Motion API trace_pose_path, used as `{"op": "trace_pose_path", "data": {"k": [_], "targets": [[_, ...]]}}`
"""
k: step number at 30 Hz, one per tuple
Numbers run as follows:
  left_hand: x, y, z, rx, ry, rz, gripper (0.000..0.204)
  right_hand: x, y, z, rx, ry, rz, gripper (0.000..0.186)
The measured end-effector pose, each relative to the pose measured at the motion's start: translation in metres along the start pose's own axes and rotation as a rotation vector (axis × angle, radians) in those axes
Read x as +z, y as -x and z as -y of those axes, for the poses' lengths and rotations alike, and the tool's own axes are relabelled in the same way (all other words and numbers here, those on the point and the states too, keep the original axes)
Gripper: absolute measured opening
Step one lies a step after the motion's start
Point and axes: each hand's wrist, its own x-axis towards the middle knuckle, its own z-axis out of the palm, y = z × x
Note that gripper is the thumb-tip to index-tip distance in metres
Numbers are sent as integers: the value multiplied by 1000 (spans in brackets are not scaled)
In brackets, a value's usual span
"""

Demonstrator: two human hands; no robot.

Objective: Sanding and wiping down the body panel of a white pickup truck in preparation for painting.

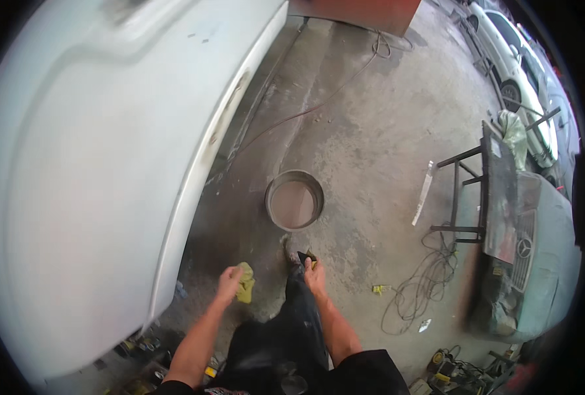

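Observation:
My left hand [227,284] is closed on a crumpled yellow-green cloth [245,286], which hangs down beside the fingers. In my right hand [315,278] is a small flat black piece with a bit of yellow at its edge [302,257]; its exact kind is too small to tell. Both hands are in front of my body, apart from each other and touching nothing else that I can see. Beyond them on the floor stands a round dark bucket [296,176] holding murky brownish water [292,204]. A large pale car panel [101,164] stretches along my left.
A thin hose [305,114] runs over the concrete floor from the car toward a red object [365,14]. On the right stand a black metal stand [457,197], a car front end [542,263] and a tangled cable [407,296]. Tools [447,368] lie at the lower right.

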Motion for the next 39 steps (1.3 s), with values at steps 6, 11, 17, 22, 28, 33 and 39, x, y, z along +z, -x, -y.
{"op": "trace_pose_path", "data": {"k": [6,11,17,22,28,33,39], "targets": [[128,-127,-31,333,-747,198,38,82,-160,-53,-263,-48,-89,41],[195,-264,2,384,-858,328,40,123,-266,-88,-301,108,-142,39],[217,-369,51,241,-1161,384,43,165,-338,-90,-41,341,100,58],[235,-400,103,199,-1653,515,49,216,-346,-164,71,688,272,68],[222,-401,178,195,-1740,495,35,227,-331,-163,217,640,769,47],[209,-389,148,-14,-1306,514,37,198,-305,-136,421,-57,419,45],[155,-288,-5,-699,268,512,39,73,-215,-72,533,-924,247,41]]}}
